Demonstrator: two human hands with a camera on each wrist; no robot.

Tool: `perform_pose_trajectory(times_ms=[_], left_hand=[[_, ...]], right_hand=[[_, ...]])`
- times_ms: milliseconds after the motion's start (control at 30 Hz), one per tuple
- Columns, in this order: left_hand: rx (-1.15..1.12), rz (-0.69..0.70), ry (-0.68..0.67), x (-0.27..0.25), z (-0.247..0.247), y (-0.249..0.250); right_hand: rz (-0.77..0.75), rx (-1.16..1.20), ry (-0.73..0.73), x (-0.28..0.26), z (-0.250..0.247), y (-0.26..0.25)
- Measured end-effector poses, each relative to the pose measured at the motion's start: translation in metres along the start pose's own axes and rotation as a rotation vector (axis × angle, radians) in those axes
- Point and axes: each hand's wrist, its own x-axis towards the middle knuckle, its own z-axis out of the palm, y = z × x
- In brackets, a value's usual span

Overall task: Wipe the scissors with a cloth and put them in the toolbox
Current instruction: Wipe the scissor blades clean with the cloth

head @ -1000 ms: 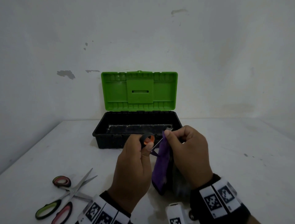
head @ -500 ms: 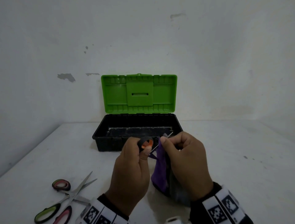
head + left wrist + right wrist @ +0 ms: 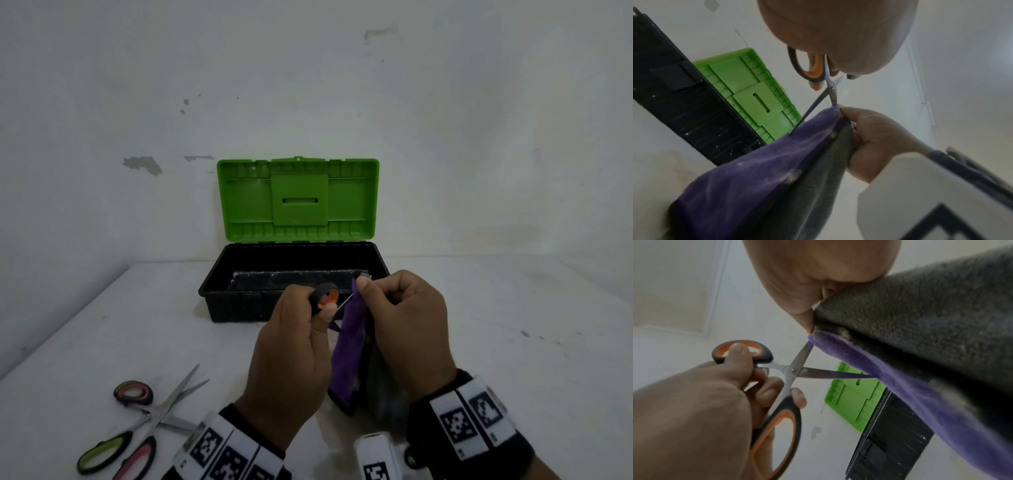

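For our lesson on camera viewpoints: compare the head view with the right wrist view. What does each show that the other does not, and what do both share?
Only the head view shows the two spare scissors lying on the table and the whole toolbox with its lid up. Only the right wrist view shows the orange-handled scissors spread open, with one blade under the cloth. Both show the left hand gripping the handles and the right hand pinching the cloth.

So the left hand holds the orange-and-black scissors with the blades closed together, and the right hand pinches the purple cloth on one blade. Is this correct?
Not quite: the blades are spread apart, not closed. The right wrist view shows the scissors open in an X, held by the left hand, while the right hand pinches the purple cloth on one blade.
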Motion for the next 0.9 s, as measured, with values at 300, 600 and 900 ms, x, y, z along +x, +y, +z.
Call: perform_pose_trajectory(times_ms=[300, 600, 900], left_hand=[[-0.142, -0.215, 0.011, 0.005, -0.005, -0.004], [-0.798, -0.979, 0.024, 0.028, -0.012, 0.006], [-0.878, -1.117, -0.067, 0.027, -0.016, 0.008]], right_hand=[[0.101, 0.145, 0.058, 0.025, -0.018, 0.010], [0.030, 0.361, -0.300, 0.001, -0.030, -0.008], [0.164, 0.260, -0.485, -0.006, -0.023, -0.026]])
